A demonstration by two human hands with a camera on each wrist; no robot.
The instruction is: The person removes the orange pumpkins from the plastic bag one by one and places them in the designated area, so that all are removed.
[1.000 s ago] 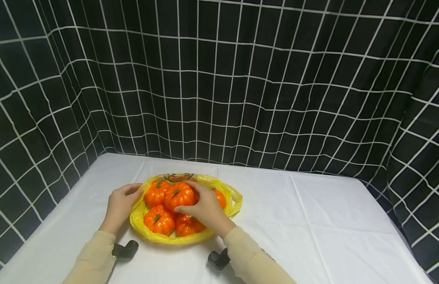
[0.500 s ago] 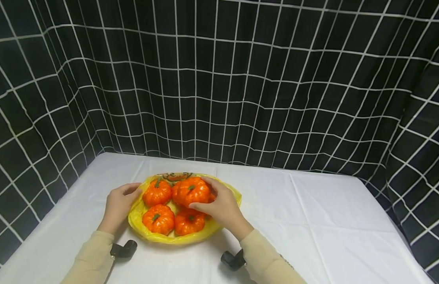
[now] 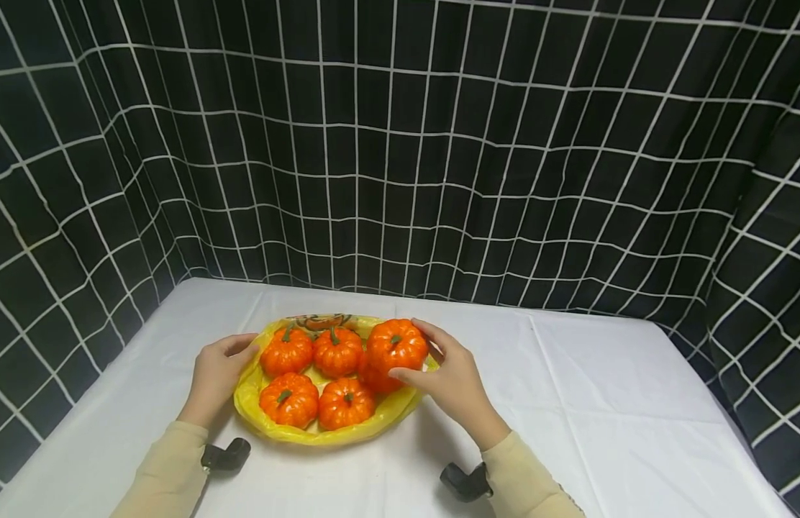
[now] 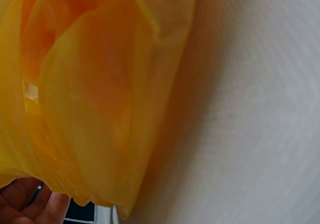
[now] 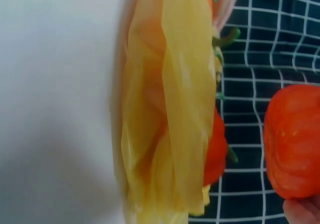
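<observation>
A yellow plastic bag [image 3: 270, 426] lies wide open on the table with several small orange pumpkins [image 3: 290, 400] in it. My left hand [image 3: 220, 370] pinches the bag's left rim between thumb and fingers; the left wrist view shows its fingertips [image 4: 52, 206] at the bag's edge. My right hand [image 3: 455, 374] holds one pumpkin [image 3: 397, 344] by its right side, raised above the bag's right part. In the right wrist view that held pumpkin [image 5: 295, 141] hangs apart from the bag. Another pumpkin [image 3: 377, 378] sits below it, partly hidden.
A white cloth [image 3: 568, 403] with fold creases covers the table. Black curtains [image 3: 426, 158] with a white grid stand behind it and along both sides. Dark wrist-camera mounts [image 3: 226, 455] stick out from both sleeves, low over the cloth.
My right hand has lifted the pumpkin from the middle of the bag and carried it right, uncovering a pumpkin at the back. The left hand stays at the rim.
</observation>
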